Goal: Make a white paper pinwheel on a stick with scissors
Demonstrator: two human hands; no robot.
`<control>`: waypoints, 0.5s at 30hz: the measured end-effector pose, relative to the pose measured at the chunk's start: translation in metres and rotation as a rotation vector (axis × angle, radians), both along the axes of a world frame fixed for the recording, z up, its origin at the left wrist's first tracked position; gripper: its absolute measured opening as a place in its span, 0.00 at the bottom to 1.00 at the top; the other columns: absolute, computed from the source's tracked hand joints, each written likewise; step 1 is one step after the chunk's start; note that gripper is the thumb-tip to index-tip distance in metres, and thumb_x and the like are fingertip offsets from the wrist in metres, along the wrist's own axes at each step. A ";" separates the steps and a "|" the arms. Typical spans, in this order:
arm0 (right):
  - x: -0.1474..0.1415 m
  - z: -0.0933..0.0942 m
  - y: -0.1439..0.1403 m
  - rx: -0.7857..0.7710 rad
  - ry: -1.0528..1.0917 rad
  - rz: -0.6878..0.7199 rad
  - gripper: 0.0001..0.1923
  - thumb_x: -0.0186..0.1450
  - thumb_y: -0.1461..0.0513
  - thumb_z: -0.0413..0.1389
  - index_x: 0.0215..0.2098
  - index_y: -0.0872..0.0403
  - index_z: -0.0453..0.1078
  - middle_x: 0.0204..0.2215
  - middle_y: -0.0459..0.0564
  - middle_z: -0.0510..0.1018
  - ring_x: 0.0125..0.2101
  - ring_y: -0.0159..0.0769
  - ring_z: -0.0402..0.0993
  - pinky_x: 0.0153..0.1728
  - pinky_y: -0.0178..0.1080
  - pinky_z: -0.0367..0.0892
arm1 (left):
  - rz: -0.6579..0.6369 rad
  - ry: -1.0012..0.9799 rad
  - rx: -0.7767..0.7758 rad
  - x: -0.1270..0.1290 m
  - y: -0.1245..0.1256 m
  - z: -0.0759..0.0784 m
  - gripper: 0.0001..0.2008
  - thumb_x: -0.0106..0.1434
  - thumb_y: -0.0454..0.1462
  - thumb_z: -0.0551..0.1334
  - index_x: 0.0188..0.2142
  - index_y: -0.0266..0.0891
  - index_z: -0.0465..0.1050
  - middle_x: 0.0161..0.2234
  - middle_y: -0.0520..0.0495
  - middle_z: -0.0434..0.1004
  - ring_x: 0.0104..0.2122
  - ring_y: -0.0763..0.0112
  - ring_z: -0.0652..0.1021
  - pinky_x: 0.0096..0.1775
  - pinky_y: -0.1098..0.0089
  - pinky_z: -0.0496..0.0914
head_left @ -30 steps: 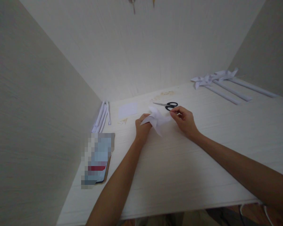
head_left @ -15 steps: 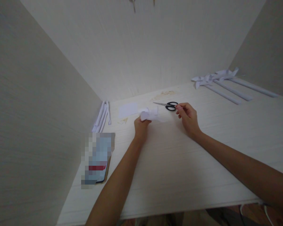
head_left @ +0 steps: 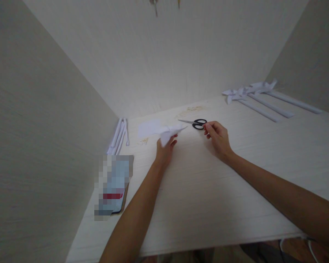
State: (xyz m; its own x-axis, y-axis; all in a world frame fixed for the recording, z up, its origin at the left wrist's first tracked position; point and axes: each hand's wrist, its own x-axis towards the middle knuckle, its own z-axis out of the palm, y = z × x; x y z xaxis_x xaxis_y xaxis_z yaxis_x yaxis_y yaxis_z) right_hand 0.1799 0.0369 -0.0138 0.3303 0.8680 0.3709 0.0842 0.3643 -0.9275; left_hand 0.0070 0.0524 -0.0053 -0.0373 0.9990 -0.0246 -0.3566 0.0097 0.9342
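Since a second ago, when both my hands pinched the folded paper between them, my right hand has let go and drifted toward the scissors, while my left hand has carried the paper a little left and lifted it. To my mind the two-handed folding has paused, and the paper now hangs on one grip alone.

Largest first: the pale worktop stretches out between the walls. Far right on it lie finished paper pinwheels on rolled sticks. By the left wall sits a bundle of more paper sticks, with a phone nearer to me. A flat paper square lies just beyond my left hand.

My left fingers are clamped on the paper's lower corner, holding it just above the worktop. My right fingers are curled together just beside the scissors' black handles; whether they touch, I cannot tell.
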 end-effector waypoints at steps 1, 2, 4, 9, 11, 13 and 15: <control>0.000 0.000 0.000 -0.013 0.001 0.020 0.08 0.57 0.58 0.50 0.26 0.55 0.65 0.18 0.42 0.65 0.20 0.27 0.60 0.21 0.32 0.56 | -0.006 0.001 -0.011 0.000 0.000 0.000 0.04 0.46 0.33 0.61 0.25 0.38 0.66 0.28 0.51 0.71 0.33 0.75 0.73 0.34 0.73 0.66; -0.001 0.001 -0.001 -0.026 0.000 0.045 0.08 0.57 0.58 0.51 0.25 0.55 0.65 0.18 0.42 0.65 0.19 0.26 0.59 0.20 0.32 0.55 | -0.019 0.009 -0.015 0.000 0.000 0.000 0.04 0.47 0.34 0.60 0.24 0.38 0.66 0.28 0.50 0.71 0.34 0.74 0.73 0.35 0.73 0.66; -0.003 0.002 -0.002 -0.047 -0.008 0.108 0.08 0.55 0.58 0.52 0.23 0.55 0.65 0.17 0.41 0.65 0.18 0.26 0.59 0.19 0.32 0.55 | -0.050 0.027 -0.007 0.000 0.001 0.000 0.04 0.48 0.35 0.60 0.22 0.37 0.65 0.28 0.50 0.70 0.34 0.74 0.73 0.35 0.72 0.66; -0.013 0.005 -0.008 -0.128 -0.072 0.311 0.08 0.52 0.58 0.55 0.24 0.56 0.69 0.17 0.43 0.69 0.19 0.27 0.63 0.21 0.32 0.58 | -0.144 0.072 0.074 0.001 -0.003 0.001 0.03 0.47 0.36 0.61 0.23 0.38 0.68 0.29 0.49 0.73 0.34 0.72 0.74 0.35 0.70 0.67; -0.019 0.006 -0.011 -0.168 -0.093 0.401 0.08 0.52 0.58 0.55 0.25 0.55 0.71 0.19 0.44 0.71 0.20 0.27 0.65 0.22 0.32 0.60 | -0.191 0.103 0.113 0.004 -0.008 0.003 0.04 0.46 0.37 0.62 0.23 0.39 0.69 0.28 0.49 0.74 0.33 0.68 0.74 0.34 0.68 0.68; -0.024 0.007 -0.014 -0.207 -0.094 0.465 0.07 0.51 0.59 0.55 0.22 0.56 0.71 0.19 0.45 0.73 0.20 0.28 0.65 0.23 0.33 0.61 | -0.254 0.133 0.133 0.008 -0.013 0.005 0.05 0.46 0.38 0.63 0.21 0.38 0.70 0.26 0.47 0.74 0.32 0.65 0.74 0.32 0.67 0.68; -0.027 0.007 -0.017 -0.230 -0.066 0.497 0.05 0.49 0.61 0.56 0.20 0.56 0.70 0.19 0.45 0.74 0.21 0.29 0.66 0.24 0.34 0.62 | -0.338 0.158 0.142 0.011 -0.018 0.007 0.06 0.46 0.38 0.63 0.20 0.37 0.71 0.24 0.47 0.74 0.31 0.64 0.75 0.30 0.67 0.68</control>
